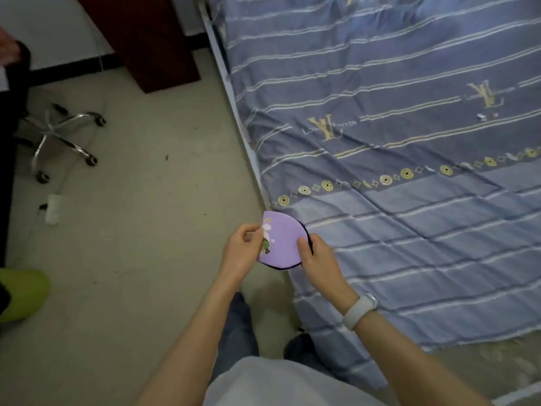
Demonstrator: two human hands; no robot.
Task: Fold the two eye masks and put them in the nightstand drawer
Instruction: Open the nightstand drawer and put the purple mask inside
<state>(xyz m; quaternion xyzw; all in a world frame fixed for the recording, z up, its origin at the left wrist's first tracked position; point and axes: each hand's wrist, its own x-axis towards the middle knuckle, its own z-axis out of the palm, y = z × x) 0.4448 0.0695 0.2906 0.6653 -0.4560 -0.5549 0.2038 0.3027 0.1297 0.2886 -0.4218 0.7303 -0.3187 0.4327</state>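
Note:
A purple eye mask (282,240), folded into a half-round shape with a small printed figure near its left edge and a dark rim, is held in the air beside the bed's edge. My left hand (241,252) pinches its left side. My right hand (317,259) grips its right side along the dark strap. A dark layer shows behind the purple one; I cannot tell whether it is a second mask. A dark red wooden cabinet (152,39) stands at the top left by the bed; no drawer shows.
The bed with a blue striped sheet (409,142) fills the right side. A chrome swivel chair base (63,139) stands on the beige floor at the left, a white object (52,208) lies near it, and a lime green thing (22,294) sits at the left edge.

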